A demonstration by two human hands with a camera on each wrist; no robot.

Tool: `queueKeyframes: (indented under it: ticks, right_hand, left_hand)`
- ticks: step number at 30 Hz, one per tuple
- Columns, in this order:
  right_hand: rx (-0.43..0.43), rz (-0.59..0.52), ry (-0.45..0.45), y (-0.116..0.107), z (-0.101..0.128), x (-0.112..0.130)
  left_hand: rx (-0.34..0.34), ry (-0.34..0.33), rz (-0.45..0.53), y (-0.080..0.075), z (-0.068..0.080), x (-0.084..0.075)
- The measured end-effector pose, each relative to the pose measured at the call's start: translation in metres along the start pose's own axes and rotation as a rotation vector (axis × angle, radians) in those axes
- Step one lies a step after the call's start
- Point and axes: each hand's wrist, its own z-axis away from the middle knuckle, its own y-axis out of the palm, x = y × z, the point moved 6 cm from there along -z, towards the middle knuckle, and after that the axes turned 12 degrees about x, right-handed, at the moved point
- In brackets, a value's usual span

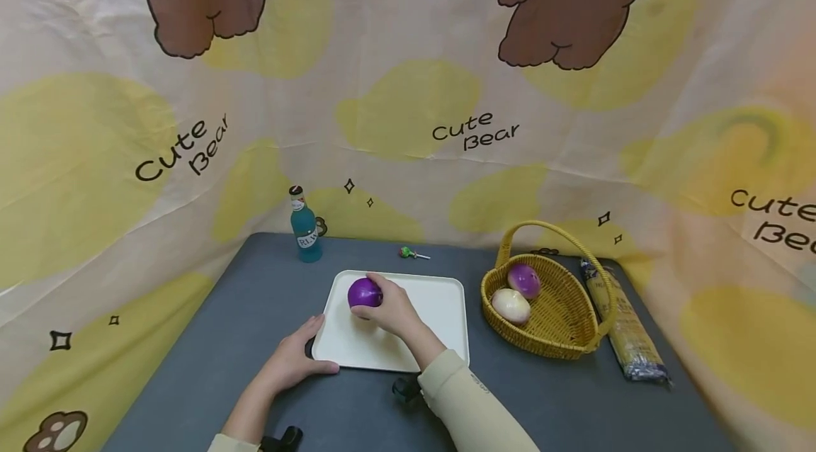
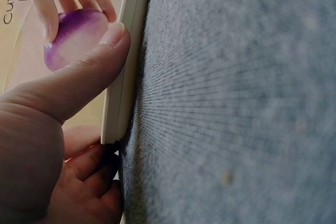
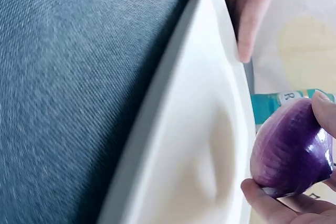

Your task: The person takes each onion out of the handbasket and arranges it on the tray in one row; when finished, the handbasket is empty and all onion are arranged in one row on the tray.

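My right hand [image 1: 397, 307] holds a purple onion [image 1: 364, 292] between thumb and fingers, over the left part of a white rectangular tray [image 1: 433, 303]. The right wrist view shows the onion [image 3: 291, 148] glossy, with a paler side, and apart from the tray surface. At the tray's near left corner, my left hand [image 1: 291, 360] grips the rim, its thumb along the front edge and its fingers along the left side. In the left wrist view that thumb [image 2: 79, 77] lies across the tray's edge [image 2: 118, 108].
A yellow wicker basket [image 1: 567, 349] with a tall handle holds a purple onion [image 1: 524, 280] and a whitish one [image 1: 511, 306]. Right of it lies a long plastic-wrapped packet [image 1: 627, 331]. Behind the tray are a blue bottle [image 1: 306, 229] and a small lollipop [image 1: 408, 252].
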Motion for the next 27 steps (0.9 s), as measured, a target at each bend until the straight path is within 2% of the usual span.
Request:
queueKeyframes:
  ticks: [13,27]
  right_hand:
    - [0.015,0.004,-0.007,0.020,-0.015,-0.005]
    - [0.024,0.060,0.007,0.029,-0.013,-0.002]
  left_hand:
    - [-0.011,0.024,0.007,-0.001,0.000,-0.001]
    - [-0.013,0.014,0.006,0.000,0.001,0.000]
